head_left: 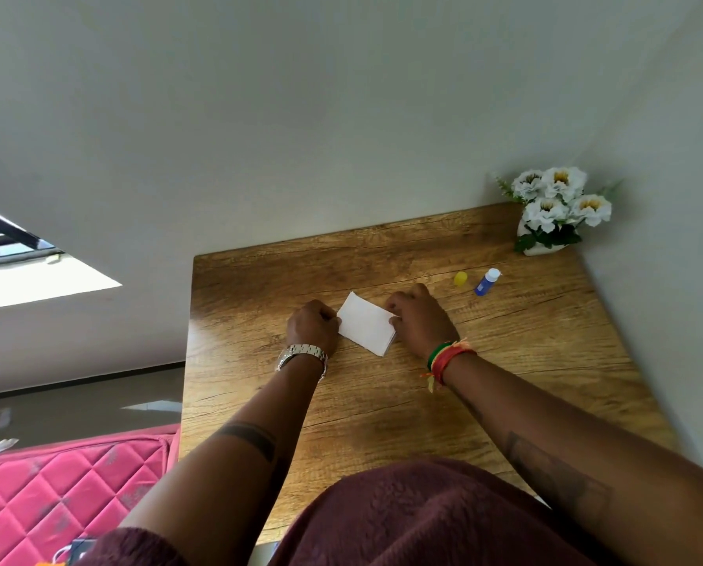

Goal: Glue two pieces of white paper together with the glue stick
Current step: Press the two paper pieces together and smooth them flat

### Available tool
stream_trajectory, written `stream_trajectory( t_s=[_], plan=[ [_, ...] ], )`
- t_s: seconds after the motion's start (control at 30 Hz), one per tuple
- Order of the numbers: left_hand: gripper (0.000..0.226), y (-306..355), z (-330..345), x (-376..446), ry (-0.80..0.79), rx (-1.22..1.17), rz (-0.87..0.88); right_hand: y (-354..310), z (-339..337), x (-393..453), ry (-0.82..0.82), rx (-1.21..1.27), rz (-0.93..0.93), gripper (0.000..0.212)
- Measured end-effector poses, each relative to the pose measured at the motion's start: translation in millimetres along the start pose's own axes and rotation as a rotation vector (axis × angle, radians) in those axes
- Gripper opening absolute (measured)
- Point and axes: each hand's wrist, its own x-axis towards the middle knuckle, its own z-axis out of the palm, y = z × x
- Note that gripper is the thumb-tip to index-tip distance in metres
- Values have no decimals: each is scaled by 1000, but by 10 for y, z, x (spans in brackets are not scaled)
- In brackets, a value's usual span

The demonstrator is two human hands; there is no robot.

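Observation:
White paper (365,322) lies in the middle of the wooden table (382,402), apparently two sheets stacked, with a second edge showing at the lower right. My left hand (312,326) has its fingers curled on the paper's left edge. On the paper's right edge my right hand (419,316) pinches with curled fingers. The blue glue stick (486,281) with a white tip stands uncapped to the right, behind my right hand. Its yellow cap (460,278) sits just left of it.
A white vase of white flowers (554,210) stands in the table's far right corner against the wall. A pink quilted mattress (64,492) lies on the floor to the left of the table.

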Motion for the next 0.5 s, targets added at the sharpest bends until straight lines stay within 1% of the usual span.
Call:
stream_trajectory(
  t_s=[0.1,0.17,0.23,0.37,0.43,0.5],
  plan=[
    [5,-3,16,16,-5,21,5,-61,58,-63,60,-185,-224,39],
    [5,1,16,20,-6,29,10,-104,119,-105,26,-256,-372,45],
    [4,5,13,19,-10,41,19,-94,195,-132,-32,-308,-467,45],
    [7,16,3,25,-28,87,52,-110,176,-129,-86,-334,-492,44],
    [18,36,0,-5,-46,131,66,-150,141,-113,-113,-356,-494,45],
    [30,39,14,-63,-23,256,160,-180,117,-96,-130,-359,-481,46]
  ],
)
